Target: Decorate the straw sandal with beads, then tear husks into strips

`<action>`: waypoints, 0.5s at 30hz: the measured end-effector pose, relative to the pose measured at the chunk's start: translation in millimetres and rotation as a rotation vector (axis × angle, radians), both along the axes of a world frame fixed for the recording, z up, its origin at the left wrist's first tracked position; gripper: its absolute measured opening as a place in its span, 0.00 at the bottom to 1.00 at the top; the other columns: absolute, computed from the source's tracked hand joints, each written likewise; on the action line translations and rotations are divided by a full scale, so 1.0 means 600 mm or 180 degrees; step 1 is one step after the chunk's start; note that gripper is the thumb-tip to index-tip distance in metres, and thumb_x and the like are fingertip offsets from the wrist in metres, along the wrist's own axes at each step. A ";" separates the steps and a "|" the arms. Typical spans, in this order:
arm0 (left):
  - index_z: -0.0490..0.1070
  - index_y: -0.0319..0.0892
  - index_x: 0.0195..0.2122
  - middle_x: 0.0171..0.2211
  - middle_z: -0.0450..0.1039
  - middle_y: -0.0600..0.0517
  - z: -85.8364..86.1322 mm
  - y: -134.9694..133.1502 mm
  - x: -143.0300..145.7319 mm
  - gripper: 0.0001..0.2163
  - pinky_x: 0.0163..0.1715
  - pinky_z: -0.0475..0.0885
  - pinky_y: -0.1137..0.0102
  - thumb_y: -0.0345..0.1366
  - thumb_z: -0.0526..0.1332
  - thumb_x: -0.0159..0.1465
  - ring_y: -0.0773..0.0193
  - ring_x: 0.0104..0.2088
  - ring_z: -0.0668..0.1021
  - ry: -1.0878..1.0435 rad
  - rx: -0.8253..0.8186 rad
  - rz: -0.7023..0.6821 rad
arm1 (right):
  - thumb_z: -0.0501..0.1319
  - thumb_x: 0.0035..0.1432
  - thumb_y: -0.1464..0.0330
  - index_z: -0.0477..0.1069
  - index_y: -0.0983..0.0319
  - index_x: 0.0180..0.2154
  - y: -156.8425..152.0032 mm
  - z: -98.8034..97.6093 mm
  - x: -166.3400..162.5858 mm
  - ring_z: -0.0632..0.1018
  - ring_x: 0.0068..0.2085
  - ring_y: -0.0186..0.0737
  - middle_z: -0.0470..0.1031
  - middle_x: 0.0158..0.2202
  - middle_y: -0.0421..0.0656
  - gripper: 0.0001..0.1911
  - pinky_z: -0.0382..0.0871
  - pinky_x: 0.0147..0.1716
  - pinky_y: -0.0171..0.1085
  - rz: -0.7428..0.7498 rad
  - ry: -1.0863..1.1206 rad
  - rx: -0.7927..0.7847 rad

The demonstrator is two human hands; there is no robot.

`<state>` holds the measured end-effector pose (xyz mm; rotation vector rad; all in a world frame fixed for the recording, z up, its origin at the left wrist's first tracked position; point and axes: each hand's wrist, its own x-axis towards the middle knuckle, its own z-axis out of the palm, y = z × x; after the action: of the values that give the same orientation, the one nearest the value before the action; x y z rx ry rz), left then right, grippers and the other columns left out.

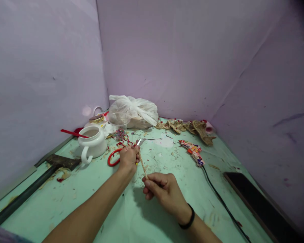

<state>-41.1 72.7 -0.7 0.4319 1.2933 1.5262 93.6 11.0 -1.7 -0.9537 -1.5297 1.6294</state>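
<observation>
Pinching a pale cord near frame centre with left fingers and right fingers; already twisted in between, impossible to judge beyond.

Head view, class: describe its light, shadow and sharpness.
In the head view, light is soft; a blurred shadow lies on the green table below the right hand; the top right corner falls to black; the braided strand looks slightly soft, its finest fibres unclear.

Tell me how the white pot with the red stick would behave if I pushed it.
The white pot would probably slide rather than tip, given its squat, rounded body. Its glossy surface may feel slippery. The red stick jutting past the rim could shift.
</observation>
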 end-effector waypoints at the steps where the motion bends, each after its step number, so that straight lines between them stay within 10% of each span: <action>1: 0.67 0.36 0.36 0.27 0.67 0.55 0.004 0.002 -0.007 0.07 0.18 0.66 0.78 0.35 0.55 0.62 0.75 0.20 0.69 0.0000 0.0033 0.0047 | 0.61 0.47 0.57 0.72 0.64 0.24 0.004 0.001 0.002 0.71 0.17 0.29 0.72 0.18 0.38 0.15 0.65 0.19 0.29 0.0027 0.0012 -0.0164; 15: 0.66 0.37 0.42 0.35 0.70 0.51 0.017 0.034 -0.066 0.09 0.26 0.72 0.71 0.36 0.55 0.62 0.69 0.29 0.73 -0.0287 0.0125 0.0608 | 0.69 0.38 0.60 0.73 0.68 0.26 0.021 0.021 0.022 0.73 0.17 0.29 0.74 0.18 0.39 0.17 0.67 0.19 0.29 0.0285 0.0517 -0.1326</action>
<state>-80.7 92.9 9.2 0.2668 1.2644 1.7128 106.9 23.7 10.9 -0.9463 -1.1601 2.0862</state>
